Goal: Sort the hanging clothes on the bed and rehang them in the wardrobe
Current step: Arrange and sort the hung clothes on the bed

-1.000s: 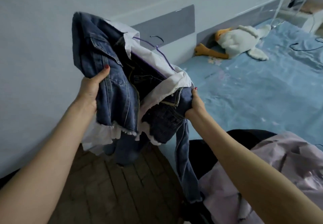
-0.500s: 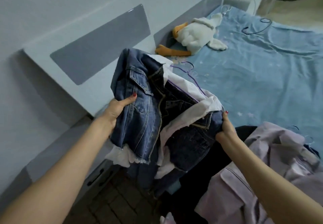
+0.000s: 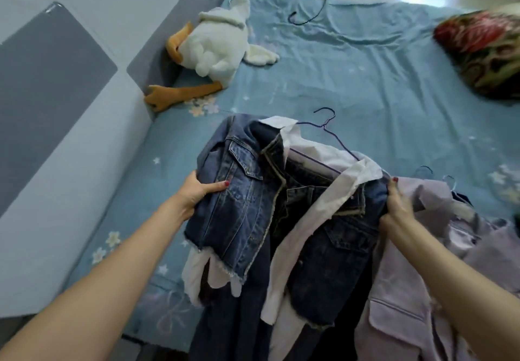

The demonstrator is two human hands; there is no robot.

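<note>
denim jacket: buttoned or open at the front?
Open. The denim jacket fronts hang apart, with the white shirt showing between them; left hand and right hand each grip a side.

You are in a home bedroom. Ahead of your hands spreads a bed (image 3: 365,84) under a rumpled blue sheet printed with small flowers and stars. Beyond your left hand (image 3: 197,191) a plush duck (image 3: 216,48) leans against the padded grey headboard (image 3: 50,84). Far past your right hand (image 3: 396,208) lies a floral pillow (image 3: 484,51). Bare wire hangers (image 3: 308,11) lie on the sheet ahead, and clothes on hangers, a denim jacket (image 3: 242,208) and a lilac garment (image 3: 422,290), are heaped at your hands.
</note>
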